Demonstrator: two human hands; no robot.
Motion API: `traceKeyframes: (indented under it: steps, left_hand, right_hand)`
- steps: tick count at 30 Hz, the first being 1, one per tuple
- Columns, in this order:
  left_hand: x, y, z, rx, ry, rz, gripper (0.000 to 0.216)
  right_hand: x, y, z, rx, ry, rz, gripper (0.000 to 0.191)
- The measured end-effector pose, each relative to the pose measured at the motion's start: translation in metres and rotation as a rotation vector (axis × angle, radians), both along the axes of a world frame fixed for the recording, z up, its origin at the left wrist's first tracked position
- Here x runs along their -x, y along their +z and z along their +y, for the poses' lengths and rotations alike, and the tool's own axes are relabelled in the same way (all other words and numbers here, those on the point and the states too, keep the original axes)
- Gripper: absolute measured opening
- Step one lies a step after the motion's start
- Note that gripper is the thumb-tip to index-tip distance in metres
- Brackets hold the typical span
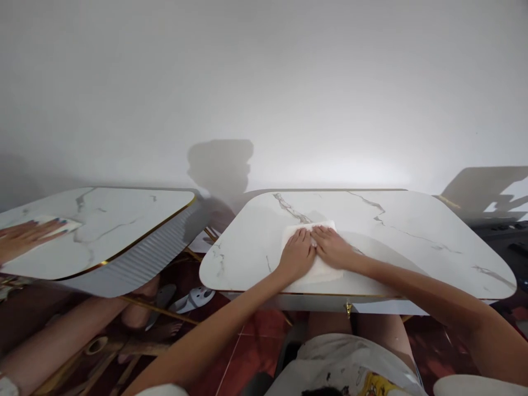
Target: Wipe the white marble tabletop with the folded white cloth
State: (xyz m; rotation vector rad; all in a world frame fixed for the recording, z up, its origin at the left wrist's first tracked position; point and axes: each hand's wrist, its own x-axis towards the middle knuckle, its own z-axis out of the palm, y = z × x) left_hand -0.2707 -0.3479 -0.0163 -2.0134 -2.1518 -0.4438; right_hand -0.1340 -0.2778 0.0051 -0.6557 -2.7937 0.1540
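A white cloth or paper sheet [315, 272] lies flat on the white marble-look table [412, 247] in front of me. My left hand [296, 254] rests palm down on its left part, fingers stretched out. My right hand [332, 246] lies flat on it right beside the left, fingers extended, the two hands touching at the fingertips.
A second marble table with gold edging [124, 231] stands to the left. Another person's hand [27, 236] presses a white cloth [72, 224] on it. White shoes [193, 300] lie on the red floor between the tables. A plain white wall is behind.
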Motion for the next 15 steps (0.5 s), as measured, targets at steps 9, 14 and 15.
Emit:
traceKeyframes:
  steps: [9, 14, 15]
  left_hand:
    - [0.057, 0.006, 0.110, -0.105, -0.052, -0.074, 0.041]
    - [0.107, 0.007, 0.152, -0.111, -0.047, -0.058, 0.038]
    - [0.115, 0.007, 0.160, -0.110, -0.046, -0.053, 0.038]
  right_hand:
    - [0.066, 0.006, 0.092, 0.035, -0.241, -0.085, 0.049]
    - [0.115, 0.003, 0.132, 0.015, -0.246, -0.005, 0.049]
    - [0.122, 0.002, 0.140, 0.010, -0.246, 0.005, 0.049]
